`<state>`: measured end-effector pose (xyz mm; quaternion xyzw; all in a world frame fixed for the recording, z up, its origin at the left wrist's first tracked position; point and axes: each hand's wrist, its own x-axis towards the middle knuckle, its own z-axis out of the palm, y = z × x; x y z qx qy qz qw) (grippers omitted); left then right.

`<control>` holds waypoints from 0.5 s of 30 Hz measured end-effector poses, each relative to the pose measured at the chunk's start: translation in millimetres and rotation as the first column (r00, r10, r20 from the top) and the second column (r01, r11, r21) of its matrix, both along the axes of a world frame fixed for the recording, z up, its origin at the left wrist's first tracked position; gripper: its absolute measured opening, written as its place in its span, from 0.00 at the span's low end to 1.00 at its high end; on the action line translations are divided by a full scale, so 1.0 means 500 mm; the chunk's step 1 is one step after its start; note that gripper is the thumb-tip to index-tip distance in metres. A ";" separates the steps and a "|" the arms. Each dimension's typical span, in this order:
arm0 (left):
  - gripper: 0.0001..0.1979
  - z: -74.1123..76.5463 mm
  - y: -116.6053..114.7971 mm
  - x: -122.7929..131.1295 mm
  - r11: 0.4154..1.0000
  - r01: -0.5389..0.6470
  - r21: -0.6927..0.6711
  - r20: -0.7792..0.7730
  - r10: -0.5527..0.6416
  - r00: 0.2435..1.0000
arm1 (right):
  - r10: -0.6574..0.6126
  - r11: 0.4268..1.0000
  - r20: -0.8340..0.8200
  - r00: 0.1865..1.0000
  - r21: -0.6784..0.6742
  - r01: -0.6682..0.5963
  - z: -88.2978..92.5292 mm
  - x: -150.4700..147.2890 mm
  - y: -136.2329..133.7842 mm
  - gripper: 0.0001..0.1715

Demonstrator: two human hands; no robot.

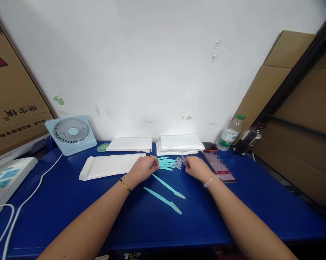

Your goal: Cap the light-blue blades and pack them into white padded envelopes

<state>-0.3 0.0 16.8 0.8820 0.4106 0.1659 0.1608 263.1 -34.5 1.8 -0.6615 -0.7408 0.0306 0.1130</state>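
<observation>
**Teal blades gathered by the handful near the table's back edge**

Toward the back edge of the blue table [71,202], a small bunch of teal plastic razors [167,163] is pinched at both ends: the left hand [142,168] is closed around the handle ends, the right hand [195,167] is curled over the pale capped tips. By the look of it, the gathering is partly done; two loose razors [167,195] are left lying slantwise just in front of the hands, toward the middle of the table. A white tray [109,166] is set just left of the left hand, two stacks of white packets [154,143] against the wall behind, a phone [219,167] close beside the right wrist. Open blue surface is offered along the front edge; the left edge is crowded by a fan [71,134] and its white cable [27,200], the back right corner by a bottle [229,133].
</observation>
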 end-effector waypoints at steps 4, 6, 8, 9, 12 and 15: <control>0.06 0.003 -0.002 0.001 1.000 0.014 0.010 0.049 -0.014 0.999 | 0.170 0.980 -0.401 0.900 -0.031 -0.199 0.015 -0.012 -0.017 0.03; 0.06 0.002 -0.003 0.001 1.000 0.024 0.012 0.048 -0.025 0.999 | 0.209 0.964 -0.532 0.821 -0.027 -0.263 0.022 -0.021 -0.025 0.07; 0.06 -0.001 -0.003 0.002 0.999 0.030 0.013 0.046 -0.031 0.998 | 0.236 0.956 -0.563 0.792 -0.009 -0.292 0.028 -0.030 -0.030 0.10; 0.06 -0.002 -0.003 0.002 0.999 0.032 0.014 0.047 -0.033 0.998 | 0.246 0.954 -0.560 0.791 -0.005 -0.300 0.030 -0.034 -0.032 0.10; 0.06 -0.006 -0.001 0.001 0.999 0.029 0.016 0.047 -0.029 0.998 | 0.253 0.949 -0.552 0.794 -0.019 -0.316 0.032 -0.041 -0.035 0.09; 0.06 -0.006 0.000 0.001 1.000 0.027 0.014 0.047 -0.027 0.999 | 0.252 0.947 -0.557 0.792 -0.028 -0.321 0.031 -0.043 -0.035 0.09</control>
